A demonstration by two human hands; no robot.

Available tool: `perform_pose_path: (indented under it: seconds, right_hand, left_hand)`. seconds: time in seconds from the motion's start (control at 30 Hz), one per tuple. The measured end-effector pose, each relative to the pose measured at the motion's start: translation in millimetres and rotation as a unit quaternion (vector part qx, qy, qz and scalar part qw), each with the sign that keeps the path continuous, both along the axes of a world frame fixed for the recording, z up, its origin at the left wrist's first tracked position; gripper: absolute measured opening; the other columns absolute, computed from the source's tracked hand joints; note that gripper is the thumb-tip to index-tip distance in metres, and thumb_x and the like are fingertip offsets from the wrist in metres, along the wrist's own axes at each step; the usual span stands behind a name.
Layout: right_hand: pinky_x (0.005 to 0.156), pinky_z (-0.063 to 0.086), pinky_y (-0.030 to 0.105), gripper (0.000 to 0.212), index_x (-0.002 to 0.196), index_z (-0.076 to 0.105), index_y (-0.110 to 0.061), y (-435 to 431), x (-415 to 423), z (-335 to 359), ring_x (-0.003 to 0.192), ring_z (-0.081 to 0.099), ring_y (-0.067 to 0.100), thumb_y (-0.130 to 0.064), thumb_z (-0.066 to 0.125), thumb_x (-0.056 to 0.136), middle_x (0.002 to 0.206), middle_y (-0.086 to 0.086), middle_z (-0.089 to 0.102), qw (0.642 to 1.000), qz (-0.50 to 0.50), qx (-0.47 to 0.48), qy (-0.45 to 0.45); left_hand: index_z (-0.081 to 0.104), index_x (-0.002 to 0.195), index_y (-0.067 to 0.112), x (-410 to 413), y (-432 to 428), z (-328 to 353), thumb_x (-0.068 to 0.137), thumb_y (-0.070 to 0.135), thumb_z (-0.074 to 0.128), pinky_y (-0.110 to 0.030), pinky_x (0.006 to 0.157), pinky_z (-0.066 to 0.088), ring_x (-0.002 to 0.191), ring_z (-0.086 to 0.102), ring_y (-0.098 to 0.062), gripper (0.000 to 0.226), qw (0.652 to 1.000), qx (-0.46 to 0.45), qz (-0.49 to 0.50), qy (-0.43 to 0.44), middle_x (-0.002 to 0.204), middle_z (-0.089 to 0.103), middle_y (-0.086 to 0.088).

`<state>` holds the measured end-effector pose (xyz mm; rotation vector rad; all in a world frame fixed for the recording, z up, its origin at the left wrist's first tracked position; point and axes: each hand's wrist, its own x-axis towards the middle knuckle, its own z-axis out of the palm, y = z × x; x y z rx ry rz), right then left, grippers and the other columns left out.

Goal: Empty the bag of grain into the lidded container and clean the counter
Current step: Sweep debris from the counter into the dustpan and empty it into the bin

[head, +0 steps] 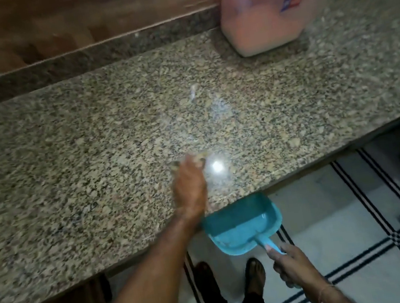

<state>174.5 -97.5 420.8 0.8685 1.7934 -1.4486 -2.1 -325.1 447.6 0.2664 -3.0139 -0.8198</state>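
Right now everything turns on one line. My left hand point(189, 181) lies stretched on the worktop point(64, 159), fingers flat as far as the blur lets me judge and holding nothing. The blue dustpan point(242, 226) sits nearer to me and slightly right of it, its mouth tucked against the front edge, just beside my left wrist. Its long axis runs from that mouth down and right along the handle, which my right hand point(290, 265) grips below worktop level. So I judge a sweep should pull straight back toward the edge, and the left hand is the nearer one. I cannot pick out loose grain against the speckled granite. The lidded container point(272, 3) stands well apart at the far right, red lid on, looking full. Below is a pale tiled floor point(346, 206) with dark stripes; the room is dim.
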Motion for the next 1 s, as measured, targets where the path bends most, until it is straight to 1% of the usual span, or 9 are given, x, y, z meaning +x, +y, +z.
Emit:
perform_pose_path:
  seconds: [0.1,0.2,0.3,0.4,0.47,0.6,0.8,0.9,1.0]
  right_hand:
    - [0.042,0.021,0.02,0.035,0.075,0.043,-0.017,5,0,5,0.039,0.031,0.012,-0.034,0.06,0.1,0.05,-0.002,0.041,1.0,-0.017,-0.014,0.019]
    - [0.043,0.021,0.02,0.027,0.085,0.049,-0.016,15,1,1,0.041,0.03,0.011,-0.036,0.058,0.101,0.053,-0.003,0.042,0.999,-0.026,-0.033,0.02]
    - [0.043,0.022,0.021,0.027,0.085,0.048,-0.017,27,0,-7,0.043,0.031,0.01,-0.036,0.056,0.101,0.055,-0.003,0.043,0.998,-0.04,-0.029,0.027]
    - [0.043,0.027,0.023,0.028,0.084,0.047,-0.015,41,-3,-12,0.042,0.034,0.011,-0.034,0.056,0.102,0.055,-0.002,0.047,0.998,-0.034,-0.019,0.04]
    - [0.046,0.03,0.025,0.027,0.084,0.047,-0.012,52,-7,-11,0.042,0.039,0.012,-0.03,0.057,0.102,0.056,0.0,0.051,0.998,-0.028,-0.015,0.053]
    - [0.051,0.037,0.026,0.021,0.088,0.053,-0.008,68,-17,-6,0.051,0.047,0.015,-0.023,0.056,0.103,0.065,0.006,0.056,0.996,-0.026,-0.022,0.08]
    - [0.051,0.04,0.027,0.022,0.089,0.056,-0.007,73,-32,-18,0.051,0.048,0.014,-0.024,0.058,0.102,0.067,0.008,0.058,0.996,-0.032,-0.025,0.08]
    - [0.052,0.039,0.028,0.023,0.086,0.054,-0.01,74,-35,-19,0.052,0.048,0.014,-0.026,0.057,0.102,0.068,0.007,0.057,0.997,-0.032,-0.024,0.066]
    - [0.052,0.039,0.026,0.022,0.089,0.053,-0.007,71,-34,-17,0.051,0.048,0.013,-0.025,0.056,0.102,0.067,0.007,0.056,0.996,-0.06,-0.03,0.056]
  left_hand:
    - [0.043,0.122,0.017,-36,-75,5,0.104,0.031,0.049,-0.027,0.046,0.045,0.076,0.06,-0.02,0.023,0.992,-0.036,0.122,-0.003,0.103,0.06,-0.01]
    - [0.036,0.132,0.013,-57,-87,-5,0.103,0.033,0.048,-0.046,0.072,0.058,0.089,0.063,-0.033,0.037,0.982,-0.074,0.172,-0.037,0.115,0.059,-0.018]
    - [0.039,0.138,0.018,-31,-13,-12,0.102,0.028,0.047,-0.044,0.08,0.056,0.097,0.059,-0.031,0.037,0.998,-0.049,0.048,0.004,0.119,0.056,-0.011]
    - [0.041,0.132,0.027,7,50,-9,0.106,0.03,0.043,-0.028,0.062,0.044,0.083,0.05,-0.016,0.027,0.987,-0.039,-0.155,0.013,0.104,0.05,0.001]
    - [0.042,0.127,0.026,2,55,-2,0.106,0.039,0.04,-0.023,0.052,0.04,0.072,0.052,-0.014,0.025,0.985,-0.023,-0.173,-0.001,0.098,0.05,0.003]
    - [0.041,0.126,0.021,-34,-14,20,0.106,0.035,0.044,-0.024,0.041,0.034,0.057,0.05,-0.013,0.024,0.998,-0.039,0.048,0.015,0.094,0.056,-0.002]
    - [0.037,0.133,0.011,-95,-102,11,0.104,0.032,0.05,-0.039,0.059,0.052,0.076,0.055,-0.025,0.037,0.953,-0.1,0.272,-0.092,0.111,0.062,-0.02]
    - [0.039,0.137,0.016,-97,-45,4,0.103,0.032,0.05,-0.037,0.058,0.059,0.089,0.062,-0.03,0.04,0.973,-0.158,0.163,-0.037,0.123,0.058,-0.023]
    - [0.047,0.133,0.025,-77,44,11,0.105,0.032,0.045,-0.032,0.069,0.054,0.086,0.054,-0.013,0.029,0.996,-0.041,-0.082,-0.011,0.105,0.055,0.004]
